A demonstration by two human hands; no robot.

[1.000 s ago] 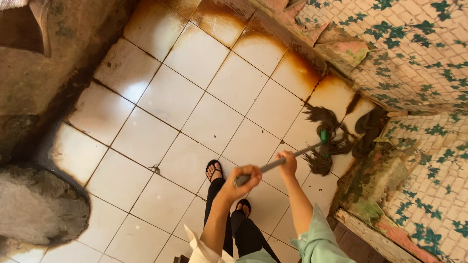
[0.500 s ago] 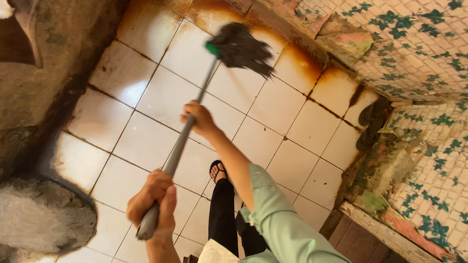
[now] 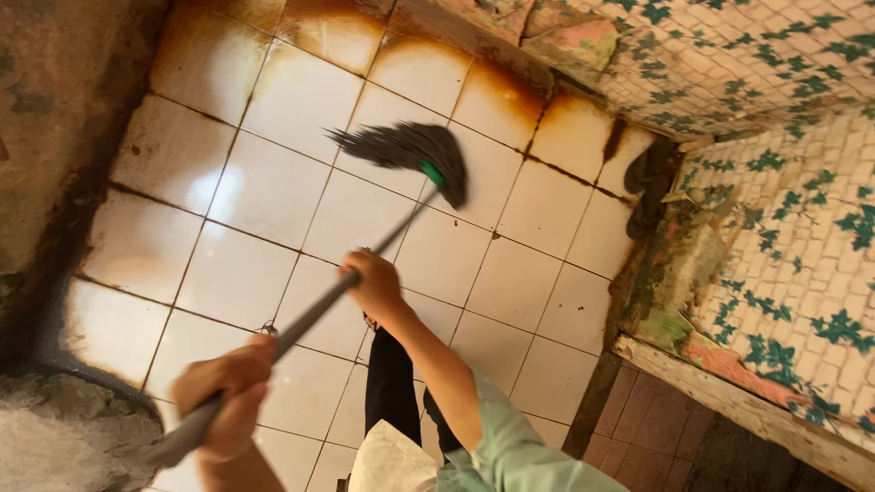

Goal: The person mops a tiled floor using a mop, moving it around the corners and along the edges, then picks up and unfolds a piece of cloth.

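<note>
I hold a broom with both hands. Its dark bristle head (image 3: 401,148) rests on the white floor tiles (image 3: 264,191), joined by a green collar (image 3: 433,173) to a grey handle (image 3: 305,323). My right hand (image 3: 374,284), in a pale green sleeve, grips the middle of the handle. My left hand (image 3: 226,394) is closed around the handle's near end at the lower left. My leg in black trousers (image 3: 392,387) stands below the right hand.
Brown rust stains (image 3: 501,87) edge the tiles along the far side. A wall of small mosaic tiles with green leaves (image 3: 784,228) runs along the right, with a dark gap (image 3: 649,182) at its foot. Rough dark concrete (image 3: 55,118) borders the left.
The broom head swung from the right corner by the mosaic wall across to the far stained tiles, then drew back toward me. Both hands stayed on the handle.
</note>
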